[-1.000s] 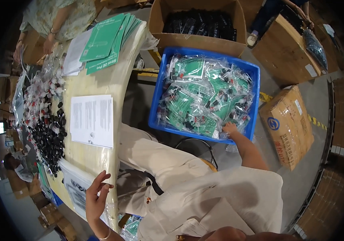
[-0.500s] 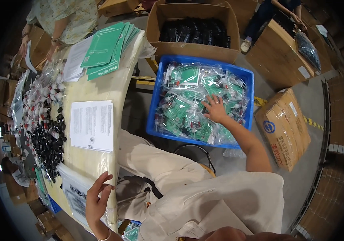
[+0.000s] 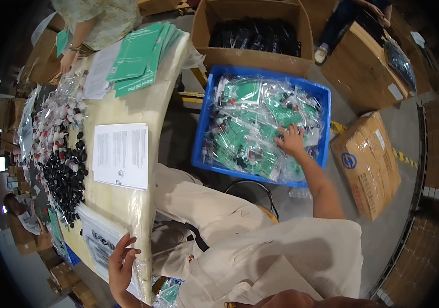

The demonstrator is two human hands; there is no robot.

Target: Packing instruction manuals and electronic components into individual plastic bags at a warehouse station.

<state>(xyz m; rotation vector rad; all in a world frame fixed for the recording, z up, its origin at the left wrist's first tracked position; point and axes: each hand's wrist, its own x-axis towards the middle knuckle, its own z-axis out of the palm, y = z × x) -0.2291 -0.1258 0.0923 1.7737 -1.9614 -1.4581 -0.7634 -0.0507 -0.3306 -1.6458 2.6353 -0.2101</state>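
A blue plastic bin (image 3: 199, 138) sits to the right of the table, filled with clear plastic packets (image 3: 229, 137) that hold green leaflets and small red, black and white parts. On the right side of this heap rests my right hand (image 3: 292, 140), its fingers apart and slightly bent, with no packet lifted. My left hand (image 3: 121, 263) hovers at the table's near edge, fingers loosely apart and nothing in them. Beside it lies a stack of clear plastic bags (image 3: 96, 233) with dark print.
The padded table (image 3: 170, 77) carries green leaflets (image 3: 136, 54), white printed sheets (image 3: 121, 154), black caps (image 3: 65, 190) and white-and-red parts (image 3: 52, 128). Beyond the bin stands an open carton (image 3: 258, 55) of black packets; a taped carton (image 3: 365, 164) is at right. Two people stand farther off.
My right hand has shifted slightly right across the packets, its fingers more bent. My left hand has lowered a little near the bags. The whole view has shifted slightly.
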